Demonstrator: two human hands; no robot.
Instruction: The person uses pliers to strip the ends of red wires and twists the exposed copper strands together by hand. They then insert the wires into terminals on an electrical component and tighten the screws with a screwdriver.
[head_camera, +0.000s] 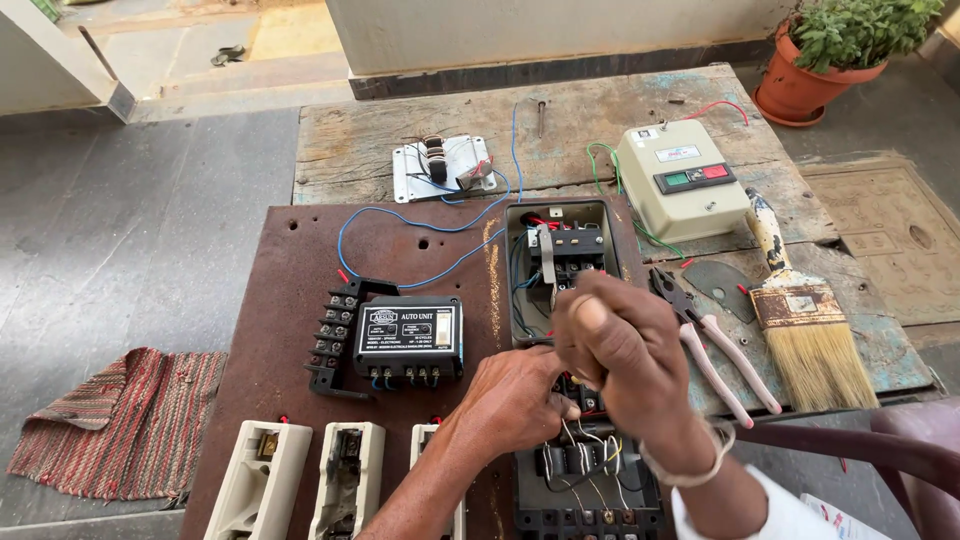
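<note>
Right hand (618, 350) closed in a fist around a tool, hidden but for a metal shaft rising into the open starter box (558, 265) just beyond. Left hand (512, 400) curled, fingertips pinching at wires (580, 440) under the right; grip itself hidden. Black unit (408, 342) left of both hands. Pliers (715, 355) just right, brush (805, 330) farther right. Fuse carriers (305, 480) near left, on the rusty tabletop (290, 270).

Three white fuse carriers (345, 480) at seven o'clock, one paintbrush (805, 320) and one pliers (715, 350) at three, one potted plant (835, 55) at one
</note>
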